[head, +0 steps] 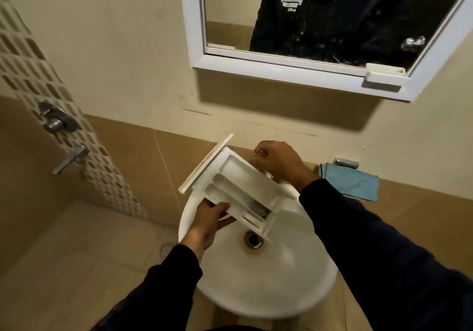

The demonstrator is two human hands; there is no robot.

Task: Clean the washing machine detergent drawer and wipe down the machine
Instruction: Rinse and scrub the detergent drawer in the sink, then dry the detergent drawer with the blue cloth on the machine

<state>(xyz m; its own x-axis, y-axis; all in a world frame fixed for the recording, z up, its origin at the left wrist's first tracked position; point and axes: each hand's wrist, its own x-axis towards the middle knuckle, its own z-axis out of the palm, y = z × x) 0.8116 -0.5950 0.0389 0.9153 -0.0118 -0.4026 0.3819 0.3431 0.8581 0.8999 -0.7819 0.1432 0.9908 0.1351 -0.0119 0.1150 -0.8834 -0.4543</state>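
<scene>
Dark sleeves (371, 243) nearest the lens, both forearms reaching in from the bottom edge. Left hand (208, 222) grips the near long edge of the white detergent drawer (239, 189), thumb on top, fingers curled out of sight beneath it. Right hand (277, 160) sits at the drawer's far side, fingers curled down; what they pinch or press is hidden behind the knuckles, so whether it is the drawer wall or something behind it cannot be made out. Drawer held tilted above the back of the white basin (268, 287), front panel pointing up-left toward the wall, compartments facing the camera; the rear compartment shows a dark patch, too blurred to identify. Any tap is covered by the drawer and right wrist. Drain (253, 239) open in the basin's middle, just below the drawer's rear end. On the ledge right of the basin lies a folded blue cloth (354, 183), a small metallic object (345, 162) touching its far edge, detail unclear. Beige tiled wall behind; white-framed mirror (294, 69) above, reflecting a dark torso, cut off at the top. Shower controls (57, 120) on a mosaic strip at left; floor drain (166, 250) partly hidden by the left sleeve.
</scene>
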